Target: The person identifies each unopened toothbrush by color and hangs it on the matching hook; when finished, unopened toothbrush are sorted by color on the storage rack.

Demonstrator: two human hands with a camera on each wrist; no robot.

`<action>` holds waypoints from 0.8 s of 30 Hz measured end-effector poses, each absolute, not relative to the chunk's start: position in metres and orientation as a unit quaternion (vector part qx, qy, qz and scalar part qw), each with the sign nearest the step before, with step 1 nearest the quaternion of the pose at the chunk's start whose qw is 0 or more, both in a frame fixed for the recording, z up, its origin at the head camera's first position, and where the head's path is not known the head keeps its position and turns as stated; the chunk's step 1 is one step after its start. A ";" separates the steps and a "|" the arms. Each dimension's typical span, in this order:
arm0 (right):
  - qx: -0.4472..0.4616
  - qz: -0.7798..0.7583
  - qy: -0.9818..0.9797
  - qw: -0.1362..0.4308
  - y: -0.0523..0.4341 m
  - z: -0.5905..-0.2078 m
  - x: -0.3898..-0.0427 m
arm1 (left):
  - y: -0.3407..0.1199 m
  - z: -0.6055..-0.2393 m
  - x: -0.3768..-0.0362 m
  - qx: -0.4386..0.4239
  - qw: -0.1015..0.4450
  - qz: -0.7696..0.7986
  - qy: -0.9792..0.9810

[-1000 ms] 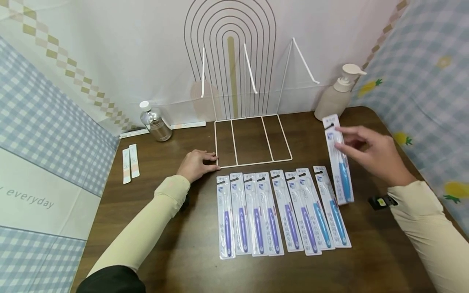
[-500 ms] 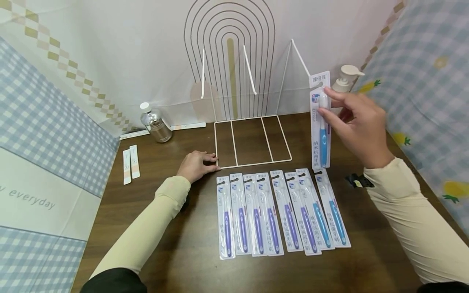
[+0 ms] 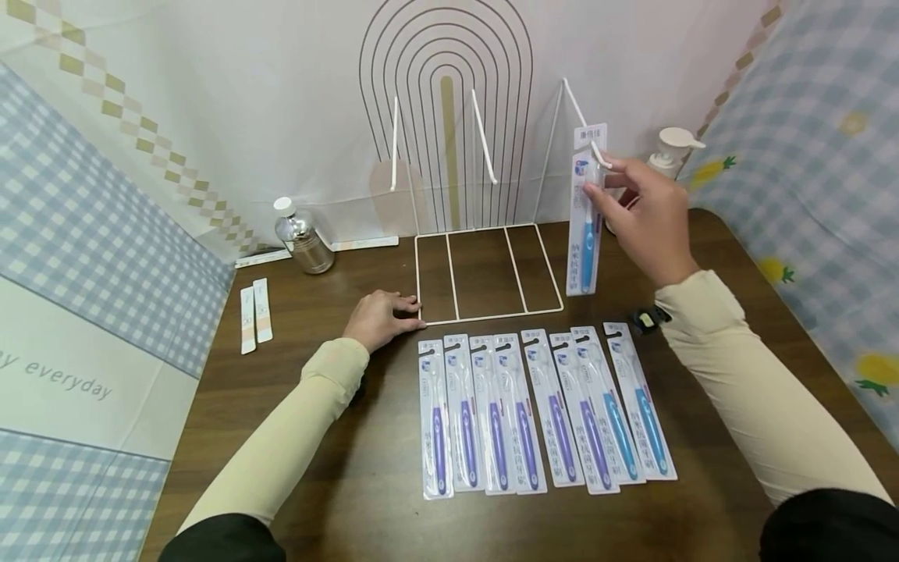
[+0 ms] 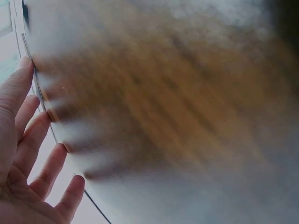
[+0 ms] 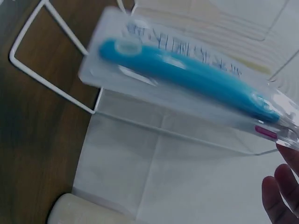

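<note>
A blue toothbrush in a clear-and-white blister pack (image 3: 583, 226) hangs upright from my right hand (image 3: 649, 211), pinched between thumb and fingers at its right edge. The right-hand prong of a white wire rack (image 3: 492, 314) runs behind the pack's top, and its tip emerges at the hanging hole. In the right wrist view the toothbrush (image 5: 187, 77) slants across, with fingertips at the far right. My left hand (image 3: 379, 318) rests on the table with its fingertips at the rack's front left corner. In the left wrist view this hand's fingers (image 4: 35, 144) are spread and relaxed.
Several packed toothbrushes (image 3: 495, 421), purple and blue, lie in a row before the rack. The rack's other two prongs (image 3: 483, 140) carry nothing. A pump bottle (image 3: 667, 148) stands behind my right hand; a glass bottle (image 3: 305, 242) and paper sachets (image 3: 255, 316) are at left.
My right hand has lifted the blue toothbrush pack from the right side of the table and moved it left onto the right prong's tip. The left hand has stayed at the rack corner.
</note>
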State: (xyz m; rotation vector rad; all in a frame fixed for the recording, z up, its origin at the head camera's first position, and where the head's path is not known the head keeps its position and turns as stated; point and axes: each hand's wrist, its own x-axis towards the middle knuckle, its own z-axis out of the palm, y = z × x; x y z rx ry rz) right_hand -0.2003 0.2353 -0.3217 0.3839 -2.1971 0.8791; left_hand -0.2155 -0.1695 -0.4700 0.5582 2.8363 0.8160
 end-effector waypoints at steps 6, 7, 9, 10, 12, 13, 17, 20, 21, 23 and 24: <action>0.096 0.358 -0.857 0.358 0.226 -0.326 -0.243 | -0.170 -0.469 -0.214 0.189 0.065 0.270 0.942; 0.089 0.362 -0.856 0.358 0.225 -0.326 -0.251 | -0.170 -0.469 -0.214 0.190 0.065 0.270 0.942; 0.073 0.379 -0.852 0.353 0.224 -0.327 -0.265 | -0.169 -0.469 -0.214 0.189 0.067 0.269 0.942; 0.060 0.386 -0.853 0.347 0.224 -0.327 -0.271 | -0.169 -0.469 -0.214 0.189 0.068 0.268 0.942; 0.038 0.397 -0.852 0.340 0.224 -0.326 -0.282 | -0.166 -0.469 -0.215 0.187 0.073 0.267 0.943; 0.028 0.400 -0.851 0.339 0.225 -0.325 -0.287 | -0.165 -0.468 -0.216 0.186 0.074 0.267 0.943; -0.002 0.402 -0.849 0.344 0.229 -0.319 -0.301 | -0.159 -0.465 -0.217 0.185 0.076 0.269 0.942; -0.021 0.409 -0.847 0.339 0.232 -0.317 -0.307 | -0.155 -0.464 -0.218 0.189 0.077 0.267 0.942; -0.026 0.411 -0.847 0.337 0.233 -0.317 -0.309 | -0.154 -0.464 -0.218 0.189 0.078 0.267 0.942; -0.034 0.416 -0.847 0.330 0.235 -0.316 -0.310 | -0.153 -0.464 -0.217 0.191 0.080 0.267 0.941; -0.038 0.420 -0.846 0.327 0.235 -0.317 -0.311 | -0.153 -0.464 -0.217 0.191 0.080 0.268 0.941</action>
